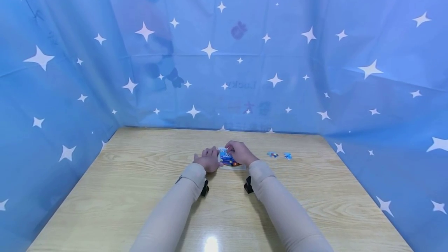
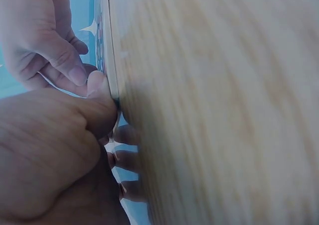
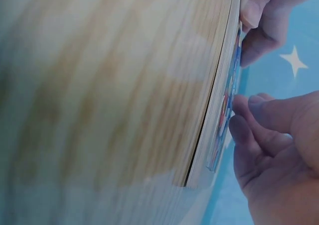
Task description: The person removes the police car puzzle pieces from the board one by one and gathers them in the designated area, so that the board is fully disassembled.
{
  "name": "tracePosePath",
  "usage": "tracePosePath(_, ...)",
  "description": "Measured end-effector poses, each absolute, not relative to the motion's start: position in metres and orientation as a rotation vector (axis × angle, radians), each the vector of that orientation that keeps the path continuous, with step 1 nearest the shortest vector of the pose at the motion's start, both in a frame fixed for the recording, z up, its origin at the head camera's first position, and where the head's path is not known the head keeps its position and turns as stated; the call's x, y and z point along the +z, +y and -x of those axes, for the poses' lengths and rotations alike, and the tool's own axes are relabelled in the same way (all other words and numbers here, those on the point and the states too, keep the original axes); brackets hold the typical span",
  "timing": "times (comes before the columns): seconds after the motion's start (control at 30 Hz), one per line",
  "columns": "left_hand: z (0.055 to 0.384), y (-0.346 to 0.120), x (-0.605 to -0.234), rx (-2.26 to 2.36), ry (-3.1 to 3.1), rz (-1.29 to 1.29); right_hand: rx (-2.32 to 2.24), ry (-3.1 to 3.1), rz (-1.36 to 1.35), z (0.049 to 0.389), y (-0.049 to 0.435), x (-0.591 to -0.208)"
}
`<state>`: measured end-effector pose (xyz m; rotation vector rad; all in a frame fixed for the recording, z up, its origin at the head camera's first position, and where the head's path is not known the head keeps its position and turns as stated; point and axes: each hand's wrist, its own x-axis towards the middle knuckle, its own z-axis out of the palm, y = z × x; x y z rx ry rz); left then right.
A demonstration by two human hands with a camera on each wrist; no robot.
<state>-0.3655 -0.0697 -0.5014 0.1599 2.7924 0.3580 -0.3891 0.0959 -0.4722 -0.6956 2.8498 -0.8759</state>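
A jigsaw puzzle (image 1: 228, 161) with a blue cartoon vehicle lies in a pale tray (image 1: 235, 168) in front of me. My left hand (image 1: 208, 161) rests at its left side, its thumb (image 2: 99, 85) against the tray's edge and other fingers reaching down onto the table. Over the puzzle's upper right my right hand (image 1: 240, 153) bends down, and its fingertips (image 3: 239, 128) touch the picture face. No piece shows between those fingers in the right wrist view. Part of the picture is hidden under the right hand.
Right of the tray, a loose puzzle piece or small cluster (image 1: 272, 154) lies beside another blue piece (image 1: 288, 156). The wooden table (image 1: 147, 189) ends at a blue curtain (image 1: 224, 69) with white stars. Dark wrist cameras (image 1: 249, 186) hang under both sleeves.
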Motion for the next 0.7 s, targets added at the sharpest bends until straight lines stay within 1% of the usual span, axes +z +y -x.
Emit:
tracePosePath(0.23,0.3603,-0.0703,-0.4947,0.334,2.786,-0.174,-0.879,2.832,0.665,0.3899,0.0936,-0.4714)
tracePosePath(0.7,0.3668,-0.071,-0.5036,0.347,2.794,-0.174,-0.895,2.839,0.617,0.3939,0.0863,-0.4755)
